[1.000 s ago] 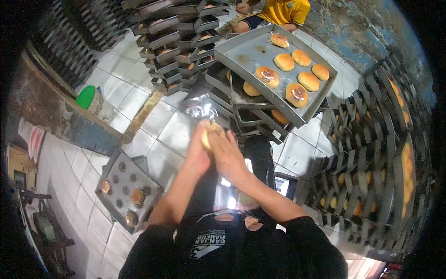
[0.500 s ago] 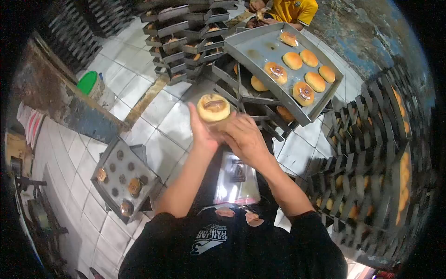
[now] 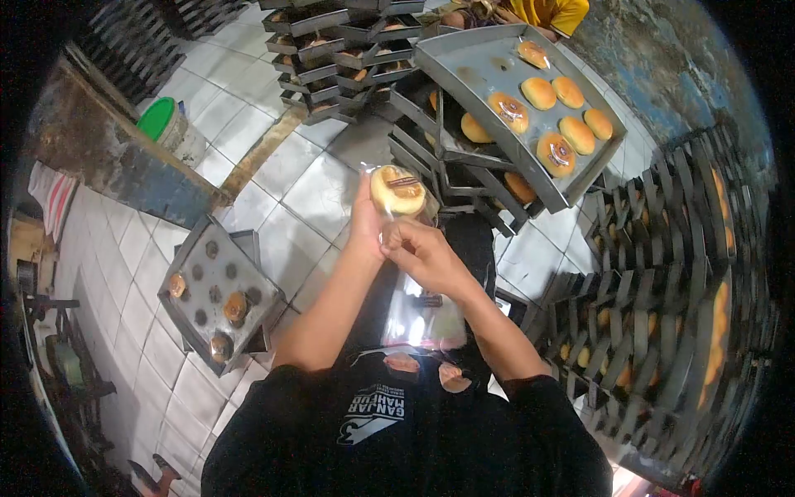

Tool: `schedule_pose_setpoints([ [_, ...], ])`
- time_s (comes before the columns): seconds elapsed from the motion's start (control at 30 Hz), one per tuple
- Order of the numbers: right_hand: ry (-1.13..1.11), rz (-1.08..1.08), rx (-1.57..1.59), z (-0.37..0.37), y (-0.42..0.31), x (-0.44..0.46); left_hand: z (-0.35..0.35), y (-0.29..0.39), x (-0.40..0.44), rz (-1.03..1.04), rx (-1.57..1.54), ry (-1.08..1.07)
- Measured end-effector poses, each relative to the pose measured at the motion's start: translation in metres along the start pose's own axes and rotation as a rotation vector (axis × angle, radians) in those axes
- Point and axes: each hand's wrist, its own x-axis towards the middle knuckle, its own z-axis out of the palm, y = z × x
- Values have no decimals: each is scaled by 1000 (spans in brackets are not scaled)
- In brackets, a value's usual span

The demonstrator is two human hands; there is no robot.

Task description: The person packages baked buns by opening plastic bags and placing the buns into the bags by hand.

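A round bun with a brown patch on its face sits in a clear plastic bag, held up by my left hand, whose fingers wrap behind it. Just below the bun, my right hand is closed, thumb and fingers pinched at what looks like the lower end of the bag; the exact grip is partly hidden. On my lap, under the right wrist, lies a stack of clear plastic bags with dark print.
Ahead to the right, a metal tray of buns, some bagged, rests on stacked trays. Another tray with several buns sits at left. Tall tray stacks stand at right. A person in a yellow shirt is beyond; a green-lidded bucket stands left.
My right hand has gone from loosely spread, blurred fingers to a closed pinch below the bun. The bagged bun has shifted slightly right, and the view has tilted a little.
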Motion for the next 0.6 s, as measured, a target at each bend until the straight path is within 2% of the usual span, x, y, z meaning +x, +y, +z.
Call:
schedule_pose_setpoints([
  [0.07,-248,469,441,-27,-47,-13,-7,6,-5,403,662,-89],
  [0.13,-290,164,604,-36,-34,-39,-22,22,-15,408,632,-68],
  [0.17,-299,12,684,-36,-29,-47,-30,31,-21,210,273,-20],
  [0.2,37,206,392,-29,-30,-41,-30,37,-22,15,-85,22],
  [0.23,260,40,-67,-28,-29,-31,-8,30,-50,-72,-138,12],
  [0.27,471,-124,-533,-27,-27,-24,14,22,-71,-140,-67,26],
  [0.3,419,-182,-390,-24,-26,-27,19,17,-79,-161,11,-42],
  [0.33,381,-274,-415,-20,-28,-27,20,13,-85,-183,85,-97],
  [0.37,358,-250,-428,-18,-27,-28,-2,10,-75,-157,115,-12],
  [0.4,341,-249,-454,-22,-21,-21,-6,12,-72,-63,316,-65],
  [0.43,411,-55,-354,-25,-10,-14,-2,17,-66,51,509,-126],
  [0.47,472,138,-250,-25,9,-10,3,16,-64,61,531,-91],
  [0.5,486,275,-280,-28,36,-9,12,16,-63,70,554,-56],
  [0.6,483,295,-289,-34,28,2,19,7,-58,369,854,124],
])
